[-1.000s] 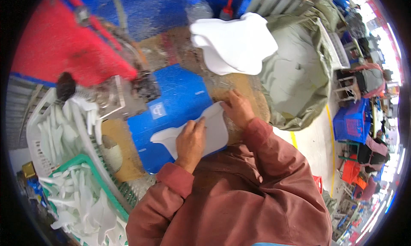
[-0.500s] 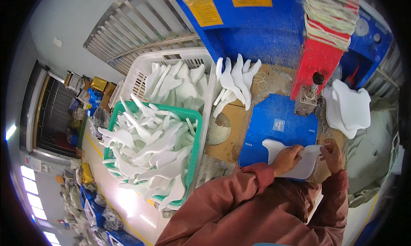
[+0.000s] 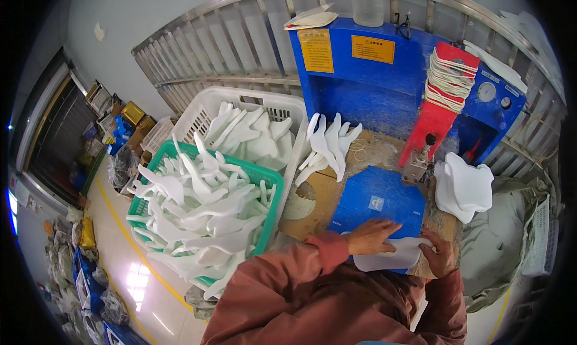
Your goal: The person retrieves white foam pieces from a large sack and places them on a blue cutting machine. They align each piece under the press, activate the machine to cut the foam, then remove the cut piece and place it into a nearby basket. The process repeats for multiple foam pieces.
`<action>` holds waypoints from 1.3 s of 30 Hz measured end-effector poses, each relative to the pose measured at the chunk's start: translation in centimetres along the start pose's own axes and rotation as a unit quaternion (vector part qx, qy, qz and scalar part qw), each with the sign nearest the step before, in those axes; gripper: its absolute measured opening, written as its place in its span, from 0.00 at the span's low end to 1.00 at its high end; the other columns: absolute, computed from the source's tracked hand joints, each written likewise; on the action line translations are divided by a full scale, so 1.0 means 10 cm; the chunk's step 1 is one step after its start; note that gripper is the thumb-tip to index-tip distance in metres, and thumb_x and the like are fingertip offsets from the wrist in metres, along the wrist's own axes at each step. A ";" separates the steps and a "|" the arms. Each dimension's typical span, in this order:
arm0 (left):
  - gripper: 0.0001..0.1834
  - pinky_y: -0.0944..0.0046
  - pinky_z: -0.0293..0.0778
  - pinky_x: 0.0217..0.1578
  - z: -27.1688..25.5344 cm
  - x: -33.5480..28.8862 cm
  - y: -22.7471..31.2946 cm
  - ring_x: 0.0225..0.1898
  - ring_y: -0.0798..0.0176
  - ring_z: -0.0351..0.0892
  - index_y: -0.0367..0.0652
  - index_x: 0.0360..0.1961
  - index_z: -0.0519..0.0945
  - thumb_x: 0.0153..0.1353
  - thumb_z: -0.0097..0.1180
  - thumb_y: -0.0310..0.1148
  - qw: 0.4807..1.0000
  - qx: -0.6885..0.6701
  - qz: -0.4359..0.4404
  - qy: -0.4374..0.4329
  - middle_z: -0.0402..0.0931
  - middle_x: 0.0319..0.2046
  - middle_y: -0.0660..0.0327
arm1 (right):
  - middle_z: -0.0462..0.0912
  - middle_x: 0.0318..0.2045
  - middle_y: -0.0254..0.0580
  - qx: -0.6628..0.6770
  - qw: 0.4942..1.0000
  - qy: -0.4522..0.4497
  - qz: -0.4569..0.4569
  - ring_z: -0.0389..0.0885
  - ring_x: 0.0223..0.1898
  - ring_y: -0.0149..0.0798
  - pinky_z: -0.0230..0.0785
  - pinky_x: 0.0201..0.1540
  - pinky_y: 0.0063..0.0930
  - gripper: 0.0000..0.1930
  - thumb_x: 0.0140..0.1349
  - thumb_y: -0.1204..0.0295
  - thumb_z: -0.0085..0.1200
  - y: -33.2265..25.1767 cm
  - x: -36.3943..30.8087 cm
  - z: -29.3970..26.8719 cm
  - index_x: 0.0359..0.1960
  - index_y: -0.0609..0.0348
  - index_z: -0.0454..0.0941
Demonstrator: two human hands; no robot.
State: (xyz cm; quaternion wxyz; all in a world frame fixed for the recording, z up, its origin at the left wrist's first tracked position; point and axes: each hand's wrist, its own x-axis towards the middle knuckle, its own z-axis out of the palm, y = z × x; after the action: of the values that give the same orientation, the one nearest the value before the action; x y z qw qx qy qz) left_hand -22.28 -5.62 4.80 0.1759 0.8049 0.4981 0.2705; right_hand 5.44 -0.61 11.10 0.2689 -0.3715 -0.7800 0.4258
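A thin white foam-like piece (image 3: pixel 393 256) with curved edges lies on the near part of a blue board (image 3: pixel 375 204) in front of me. My left hand (image 3: pixel 371 237) is over the piece's far left edge, palm down, fingers stretched out to the right. My right hand (image 3: pixel 439 252) holds the right end of the piece between thumb and fingers. Its finger pads are partly hidden. Just beyond the board stands a red machine arm (image 3: pixel 425 126) with a metal fitting and white cord wound round it.
A stack of white pads (image 3: pixel 463 186) sits right of the board. Several curved white pieces (image 3: pixel 330 144) lie at the board's far left. A green basket (image 3: pixel 273 225) and a white crate (image 3: pixel 204 96) hold many more. A blue machine body (image 3: pixel 360 81) rises behind.
My head view has shifted, showing more of the blue machine. My left hand has gone from bent fingers on the white piece to outstretched fingers; the piece lies turned and nearer me.
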 end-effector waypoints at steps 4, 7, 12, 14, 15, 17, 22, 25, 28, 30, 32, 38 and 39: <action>0.23 0.47 0.76 0.38 -0.42 -0.06 -0.01 0.35 0.39 0.84 0.38 0.51 0.87 0.69 0.64 0.49 0.958 -0.196 -0.046 -0.202 0.85 0.34 0.42 | 0.90 0.49 0.51 -0.043 0.998 -0.021 -0.041 0.89 0.52 0.45 0.79 0.56 0.35 0.18 0.66 0.80 0.63 -0.39 0.01 0.00 0.58 0.60 0.84; 0.19 0.48 0.76 0.35 -0.56 -0.09 0.01 0.33 0.36 0.83 0.40 0.48 0.89 0.72 0.62 0.46 0.968 -0.147 -0.047 -0.196 0.85 0.33 0.43 | 0.90 0.49 0.50 -0.041 0.998 -0.014 -0.044 0.90 0.50 0.46 0.80 0.54 0.34 0.16 0.67 0.81 0.62 -0.52 0.03 0.02 0.55 0.60 0.86; 0.22 0.52 0.80 0.43 -0.71 -0.27 -0.04 0.40 0.42 0.87 0.43 0.59 0.85 0.71 0.64 0.45 0.974 -0.184 -0.074 -0.111 0.86 0.43 0.44 | 0.90 0.50 0.50 -0.014 0.999 -0.012 -0.048 0.89 0.51 0.46 0.80 0.55 0.35 0.15 0.67 0.81 0.62 -0.60 0.18 0.09 0.55 0.60 0.86; 0.26 0.53 0.80 0.49 -0.87 -0.39 -0.10 0.46 0.46 0.88 0.44 0.66 0.81 0.70 0.65 0.44 0.973 -0.182 -0.087 -0.117 0.87 0.51 0.46 | 0.89 0.51 0.51 0.036 0.998 0.000 -0.056 0.88 0.53 0.47 0.79 0.57 0.36 0.16 0.67 0.79 0.63 -0.61 0.26 0.11 0.56 0.60 0.85; 0.26 0.52 0.80 0.47 -0.98 -0.46 -0.15 0.44 0.46 0.88 0.43 0.65 0.81 0.71 0.64 0.44 0.975 -0.162 -0.095 -0.120 0.87 0.48 0.47 | 0.88 0.52 0.51 0.082 0.994 0.012 -0.075 0.87 0.54 0.47 0.78 0.58 0.37 0.17 0.67 0.77 0.64 -0.61 0.29 0.11 0.57 0.61 0.84; 0.24 0.50 0.81 0.45 -1.29 -0.62 -0.27 0.39 0.46 0.88 0.42 0.63 0.81 0.71 0.63 0.43 0.978 -0.123 -0.105 -0.131 0.87 0.41 0.48 | 0.87 0.54 0.52 0.083 0.992 0.022 -0.093 0.86 0.56 0.49 0.78 0.59 0.39 0.18 0.67 0.74 0.65 -0.59 0.33 0.14 0.59 0.61 0.84; 0.18 0.54 0.76 0.34 -2.29 -1.22 -0.72 0.29 0.54 0.79 0.37 0.47 0.84 0.70 0.66 0.42 0.946 -0.100 -0.285 0.118 0.84 0.33 0.48 | 0.86 0.56 0.55 0.099 0.992 -0.011 -0.072 0.86 0.56 0.50 0.78 0.59 0.41 0.22 0.68 0.67 0.67 -0.34 0.32 0.03 0.61 0.60 0.82; 0.14 0.51 0.74 0.32 -2.80 -1.54 -1.17 0.29 0.46 0.82 0.39 0.41 0.86 0.68 0.66 0.40 0.905 0.211 -0.284 0.237 0.84 0.29 0.46 | 0.87 0.55 0.56 0.049 0.997 -0.050 -0.031 0.87 0.53 0.50 0.78 0.58 0.41 0.21 0.69 0.67 0.66 -0.17 0.24 -0.07 0.61 0.60 0.82; 0.12 0.49 0.74 0.36 -3.22 -1.48 -1.83 0.31 0.45 0.80 0.37 0.44 0.87 0.69 0.63 0.35 0.792 0.573 -0.093 0.192 0.83 0.31 0.48 | 0.88 0.53 0.55 -0.016 1.000 -0.020 -0.013 0.88 0.51 0.51 0.79 0.55 0.41 0.18 0.70 0.69 0.64 -0.06 0.16 -0.24 0.60 0.59 0.83; 0.12 0.57 0.76 0.40 -3.32 -1.39 -2.21 0.37 0.61 0.80 0.34 0.49 0.85 0.74 0.59 0.33 0.888 0.064 -0.327 0.316 0.87 0.43 0.51 | 0.88 0.52 0.55 -0.026 0.999 0.031 -0.019 0.88 0.49 0.54 0.80 0.53 0.41 0.17 0.70 0.70 0.63 -0.03 0.12 -0.41 0.59 0.59 0.83; 0.22 0.59 0.77 0.50 -3.38 -1.31 -2.63 0.48 0.59 0.83 0.30 0.62 0.79 0.74 0.61 0.36 0.895 -0.093 -0.315 0.300 0.86 0.53 0.48 | 0.88 0.52 0.54 -0.049 0.994 0.097 -0.031 0.87 0.50 0.55 0.80 0.53 0.42 0.18 0.69 0.70 0.63 -0.02 0.12 -0.63 0.59 0.59 0.83; 0.41 0.51 0.63 0.73 -3.17 -1.44 -3.60 0.73 0.40 0.67 0.28 0.78 0.60 0.73 0.61 0.40 0.830 0.257 -0.455 0.193 0.67 0.71 0.33 | 0.81 0.61 0.50 -0.277 0.921 0.267 -0.068 0.78 0.64 0.54 0.72 0.64 0.48 0.26 0.63 0.66 0.69 0.17 0.39 -0.95 0.63 0.54 0.80; 0.39 0.47 0.61 0.74 -3.14 -1.48 -3.61 0.74 0.36 0.65 0.30 0.77 0.62 0.72 0.62 0.38 0.838 0.247 -0.433 0.221 0.66 0.71 0.33 | 0.80 0.63 0.49 -0.330 0.904 0.264 -0.063 0.76 0.67 0.54 0.69 0.66 0.49 0.29 0.62 0.64 0.70 0.24 0.47 -0.93 0.65 0.52 0.79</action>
State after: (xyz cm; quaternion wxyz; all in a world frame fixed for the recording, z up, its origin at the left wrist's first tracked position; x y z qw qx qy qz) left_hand -72.23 -2.47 5.86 -0.0445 0.4422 0.8719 0.2057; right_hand 10.38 8.33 14.07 0.3533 -0.4880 -0.7980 0.0120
